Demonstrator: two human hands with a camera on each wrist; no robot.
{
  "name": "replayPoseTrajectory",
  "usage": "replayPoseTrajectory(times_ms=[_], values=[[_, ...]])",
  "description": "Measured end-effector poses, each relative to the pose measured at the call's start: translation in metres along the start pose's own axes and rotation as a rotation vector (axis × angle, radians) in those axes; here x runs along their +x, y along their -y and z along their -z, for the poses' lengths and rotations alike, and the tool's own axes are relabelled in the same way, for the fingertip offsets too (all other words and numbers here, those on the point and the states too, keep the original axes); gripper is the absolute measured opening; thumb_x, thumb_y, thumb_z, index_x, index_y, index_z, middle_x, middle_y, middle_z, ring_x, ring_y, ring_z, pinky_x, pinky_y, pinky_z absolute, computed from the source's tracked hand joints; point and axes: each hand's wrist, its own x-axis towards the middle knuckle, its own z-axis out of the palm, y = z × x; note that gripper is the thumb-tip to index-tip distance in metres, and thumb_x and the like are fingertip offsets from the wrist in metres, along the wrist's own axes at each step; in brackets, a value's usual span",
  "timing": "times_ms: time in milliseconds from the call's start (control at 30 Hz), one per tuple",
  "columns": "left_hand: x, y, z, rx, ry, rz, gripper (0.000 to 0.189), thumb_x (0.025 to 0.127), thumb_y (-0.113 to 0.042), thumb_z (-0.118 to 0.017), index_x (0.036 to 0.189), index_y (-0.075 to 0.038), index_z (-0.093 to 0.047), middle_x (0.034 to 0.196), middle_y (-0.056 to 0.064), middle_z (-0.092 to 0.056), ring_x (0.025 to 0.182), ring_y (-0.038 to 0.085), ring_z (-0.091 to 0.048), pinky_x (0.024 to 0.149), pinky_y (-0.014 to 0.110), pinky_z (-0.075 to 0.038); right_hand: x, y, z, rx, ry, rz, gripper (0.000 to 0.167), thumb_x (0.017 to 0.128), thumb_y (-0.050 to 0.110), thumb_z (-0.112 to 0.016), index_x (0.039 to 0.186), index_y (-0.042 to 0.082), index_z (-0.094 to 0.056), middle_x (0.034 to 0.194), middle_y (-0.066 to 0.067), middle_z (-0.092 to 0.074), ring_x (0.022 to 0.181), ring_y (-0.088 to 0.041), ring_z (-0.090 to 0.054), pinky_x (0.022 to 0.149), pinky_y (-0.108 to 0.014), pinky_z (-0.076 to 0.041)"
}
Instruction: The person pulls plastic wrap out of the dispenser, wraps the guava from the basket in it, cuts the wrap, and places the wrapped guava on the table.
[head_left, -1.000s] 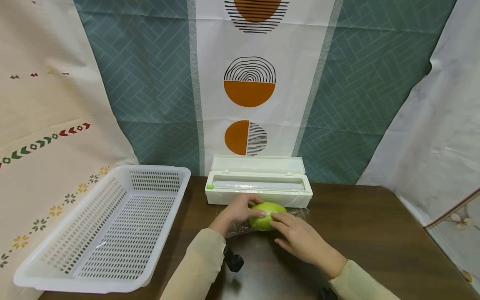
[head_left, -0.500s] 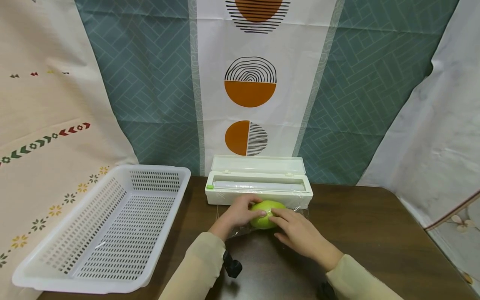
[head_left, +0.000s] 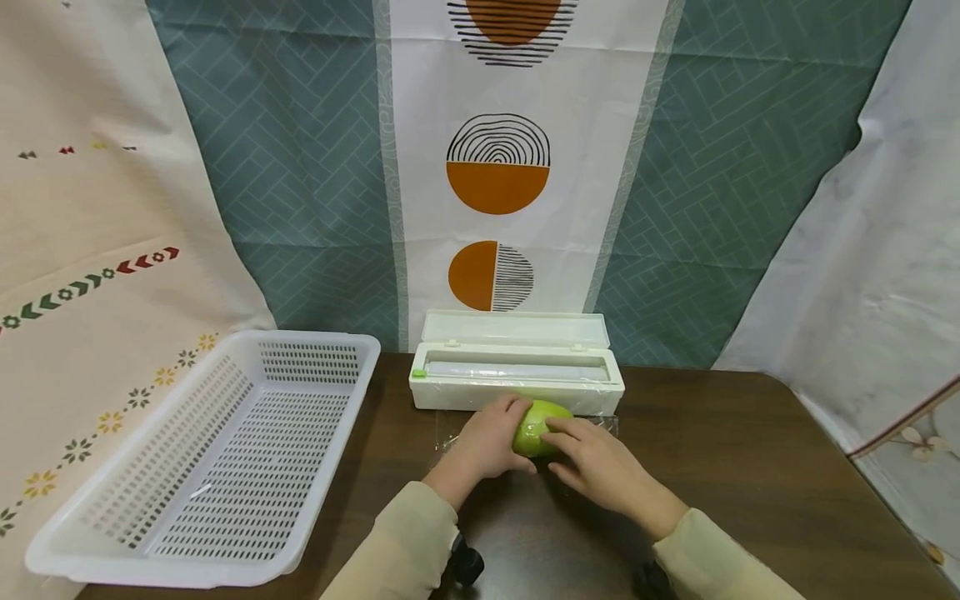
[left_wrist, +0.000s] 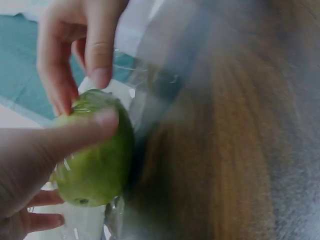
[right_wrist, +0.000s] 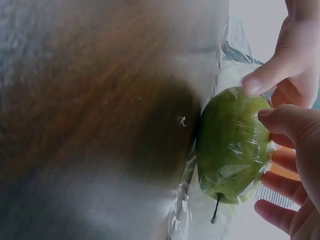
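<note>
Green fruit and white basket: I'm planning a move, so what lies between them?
From the fruit, the head view shows the left hand, clear film, then bare dark tabletop before the basket.

No lettering, label, brand, number or sign can be read in any view.

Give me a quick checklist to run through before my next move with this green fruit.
1. Left hand and right hand both at the green fruit: ok, fingers of each touch it.
2. Plastic film over the side facing the right wrist camera: ok, creased but there.
3. Film covering the underside: cannot tell, hidden.
4. Stem flat against the fruit: not ok, it juts out.
5. Box lid shut: not ok, open.
6. Basket out to your left: ok.
</note>
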Motion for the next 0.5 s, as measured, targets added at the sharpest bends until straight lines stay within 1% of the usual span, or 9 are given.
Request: replayPoseTrajectory(times_ms=[100,200,333,433,500], values=[[0.000,-0.001,-0.002,0.071,-0.039,-0.025,0.080,0.068,-0.038,-0.084,0.133,-0.009,-0.047,0.127,0.008,-0.053,0.113,0.025,-0.055,0.095,0.037,-0.047,0.000,0.000,-0.002,0.006,-0.011,0.005,0.039,0.080,0.028,-0.075,0.114,0.011,-0.067,0.123,-0.008,-0.062,0.110,-0.026,-0.060,0.091,-0.042,-0.050],[0.001,0.001,-0.001,0.068,-0.047,-0.032,0.073,0.070,-0.035,-0.083,0.130,-0.010,-0.050,0.125,0.007,-0.055,0.112,0.024,-0.056,0.095,0.036,-0.047,0.001,0.000,-0.003,0.003,-0.030,0.009,0.039,0.079,0.028,-0.076,0.113,0.011,-0.067,0.122,-0.007,-0.062,0.110,-0.024,-0.060,0.090,-0.041,-0.050],[0.002,0.005,0.001,-0.020,-0.004,-0.012,0.074,0.070,-0.036,-0.083,0.132,-0.013,-0.050,0.127,0.005,-0.055,0.113,0.021,-0.055,0.095,0.035,-0.047,0.001,-0.001,-0.004,-0.016,-0.054,0.023,0.041,0.077,0.026,-0.077,0.114,0.011,-0.067,0.121,-0.006,-0.062,0.108,-0.023,-0.060,0.089,-0.040,-0.051],[0.004,0.008,0.005,-0.117,0.030,0.011,0.074,0.070,-0.037,-0.082,0.133,-0.014,-0.051,0.128,0.004,-0.055,0.113,0.019,-0.055,0.093,0.034,-0.048,0.002,-0.001,-0.003,-0.035,-0.080,0.038,0.045,0.075,0.025,-0.079,0.116,0.012,-0.065,0.121,-0.005,-0.062,0.107,-0.023,-0.059,0.086,-0.040,-0.051],[0.005,0.010,0.010,-0.197,0.046,0.015,0.074,0.070,-0.036,-0.082,0.133,-0.013,-0.052,0.128,0.004,-0.056,0.111,0.018,-0.055,0.091,0.033,-0.048,0.004,-0.002,-0.001,-0.042,-0.107,0.054,0.049,0.074,0.024,-0.080,0.118,0.011,-0.064,0.121,-0.005,-0.061,0.106,-0.023,-0.059,0.085,-0.039,-0.051]])
